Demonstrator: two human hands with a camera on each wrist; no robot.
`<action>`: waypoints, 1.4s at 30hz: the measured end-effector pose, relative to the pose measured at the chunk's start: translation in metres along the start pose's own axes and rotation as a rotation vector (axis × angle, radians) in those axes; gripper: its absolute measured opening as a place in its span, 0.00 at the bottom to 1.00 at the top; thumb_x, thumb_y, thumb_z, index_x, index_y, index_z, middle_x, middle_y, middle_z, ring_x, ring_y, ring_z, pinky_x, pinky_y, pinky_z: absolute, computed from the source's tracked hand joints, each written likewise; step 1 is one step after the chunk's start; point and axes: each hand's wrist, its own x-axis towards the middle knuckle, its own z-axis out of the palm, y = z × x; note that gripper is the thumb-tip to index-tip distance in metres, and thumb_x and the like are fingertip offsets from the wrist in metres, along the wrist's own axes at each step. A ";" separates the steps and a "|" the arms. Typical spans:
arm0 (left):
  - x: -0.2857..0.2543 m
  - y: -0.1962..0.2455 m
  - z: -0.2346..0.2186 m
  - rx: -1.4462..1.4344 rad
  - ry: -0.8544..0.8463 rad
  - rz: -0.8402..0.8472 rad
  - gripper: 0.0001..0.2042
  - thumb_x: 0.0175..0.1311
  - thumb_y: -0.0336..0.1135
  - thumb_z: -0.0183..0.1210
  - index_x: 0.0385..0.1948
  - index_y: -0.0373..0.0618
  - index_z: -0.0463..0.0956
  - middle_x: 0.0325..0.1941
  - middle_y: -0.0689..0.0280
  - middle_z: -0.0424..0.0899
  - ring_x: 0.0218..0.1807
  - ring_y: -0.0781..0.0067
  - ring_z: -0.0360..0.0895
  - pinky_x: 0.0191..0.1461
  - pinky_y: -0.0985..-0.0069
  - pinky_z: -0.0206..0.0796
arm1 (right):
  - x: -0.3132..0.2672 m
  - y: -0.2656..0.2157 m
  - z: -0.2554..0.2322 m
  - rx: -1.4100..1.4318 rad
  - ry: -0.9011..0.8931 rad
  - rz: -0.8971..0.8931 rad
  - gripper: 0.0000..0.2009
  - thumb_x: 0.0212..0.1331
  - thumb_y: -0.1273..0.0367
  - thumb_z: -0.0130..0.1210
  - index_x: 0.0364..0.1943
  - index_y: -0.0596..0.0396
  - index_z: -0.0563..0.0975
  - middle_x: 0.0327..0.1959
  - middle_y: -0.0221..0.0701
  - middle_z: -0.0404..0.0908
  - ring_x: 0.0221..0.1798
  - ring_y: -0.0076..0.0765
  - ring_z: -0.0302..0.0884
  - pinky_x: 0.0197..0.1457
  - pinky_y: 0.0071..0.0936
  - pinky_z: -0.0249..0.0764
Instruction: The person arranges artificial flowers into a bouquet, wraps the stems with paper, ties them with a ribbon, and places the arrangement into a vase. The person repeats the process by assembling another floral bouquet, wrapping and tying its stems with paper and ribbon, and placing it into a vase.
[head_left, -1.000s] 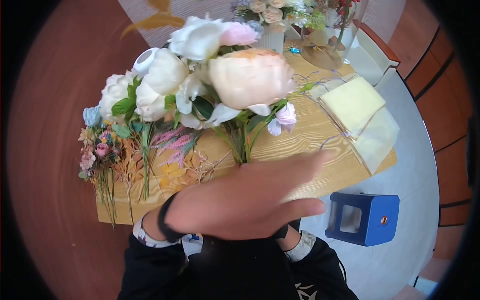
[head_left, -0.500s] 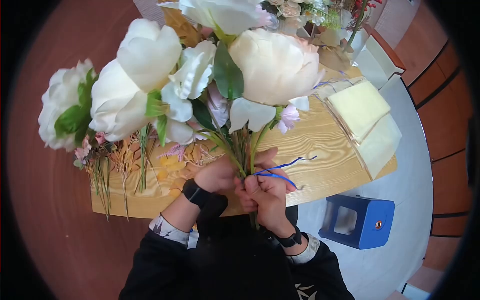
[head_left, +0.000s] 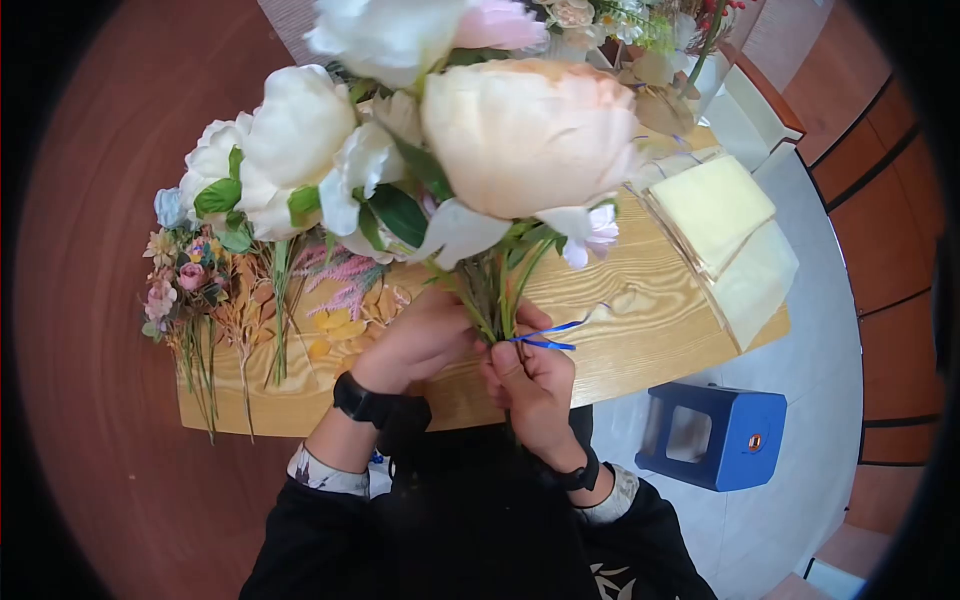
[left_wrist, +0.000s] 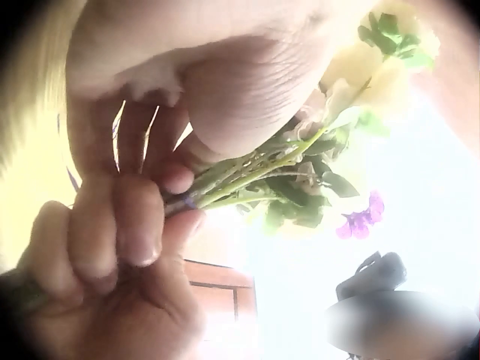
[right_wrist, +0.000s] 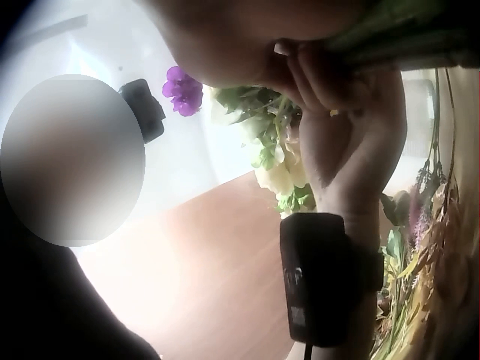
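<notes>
Your right hand [head_left: 537, 392] grips the gathered bouquet [head_left: 525, 140]; left hand [head_left: 420, 335] hold indeterminable. Blue ribbon [head_left: 561, 345], stems' 3 o'clock: tying apparently unfinished.

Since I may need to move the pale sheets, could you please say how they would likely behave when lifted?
The pale sheets look thin, so they are probably light and floppy. They lie loosely overlapped at different angles, so they may slide apart.

Room between stems [head_left: 490, 295] and pale sheets [head_left: 712, 210]; big blooms [head_left: 530, 140] block far side.
</notes>
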 end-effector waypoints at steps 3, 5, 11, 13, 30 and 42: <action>0.001 0.011 0.011 0.001 -0.188 -0.110 0.14 0.61 0.40 0.54 0.35 0.34 0.75 0.35 0.59 0.81 0.33 0.77 0.76 0.32 0.80 0.68 | 0.001 0.005 0.003 -0.102 -0.044 -0.035 0.13 0.64 0.65 0.44 0.35 0.63 0.71 0.17 0.22 0.63 0.15 0.13 0.52 0.18 0.14 0.48; 0.010 0.001 -0.008 0.087 -0.221 -0.137 0.16 0.58 0.42 0.57 0.34 0.35 0.76 0.34 0.61 0.81 0.33 0.78 0.75 0.32 0.80 0.68 | 0.000 0.006 0.004 -0.198 -0.064 -0.053 0.12 0.64 0.65 0.44 0.34 0.63 0.71 0.16 0.21 0.63 0.15 0.13 0.53 0.17 0.14 0.49; 0.020 0.005 -0.009 0.415 -0.343 -0.158 0.15 0.53 0.43 0.63 0.32 0.39 0.77 0.31 0.66 0.80 0.34 0.78 0.74 0.35 0.81 0.68 | -0.004 -0.001 0.003 -0.134 -0.101 -0.001 0.13 0.64 0.65 0.44 0.31 0.63 0.73 0.16 0.21 0.65 0.15 0.13 0.54 0.17 0.14 0.50; 0.016 0.010 0.010 0.032 -0.300 -0.083 0.12 0.56 0.38 0.60 0.35 0.39 0.73 0.33 0.64 0.78 0.36 0.75 0.74 0.39 0.79 0.69 | -0.003 -0.002 0.001 -0.226 -0.064 -0.071 0.13 0.64 0.64 0.44 0.32 0.63 0.72 0.16 0.21 0.65 0.16 0.13 0.55 0.18 0.13 0.51; -0.016 0.001 -0.007 0.061 0.078 0.145 0.13 0.59 0.31 0.49 0.46 0.42 0.67 0.43 0.64 0.72 0.46 0.72 0.68 0.48 0.73 0.63 | 0.005 0.008 -0.004 -0.138 0.085 -0.185 0.11 0.64 0.65 0.44 0.36 0.61 0.70 0.17 0.22 0.65 0.16 0.13 0.54 0.18 0.13 0.50; 0.020 -0.025 -0.022 -0.111 -0.120 -0.006 0.15 0.55 0.36 0.59 0.42 0.38 0.72 0.40 0.60 0.77 0.31 0.73 0.72 0.34 0.79 0.67 | -0.004 0.004 -0.011 -0.337 0.022 -0.180 0.11 0.63 0.66 0.45 0.33 0.62 0.73 0.17 0.20 0.67 0.17 0.12 0.56 0.19 0.13 0.52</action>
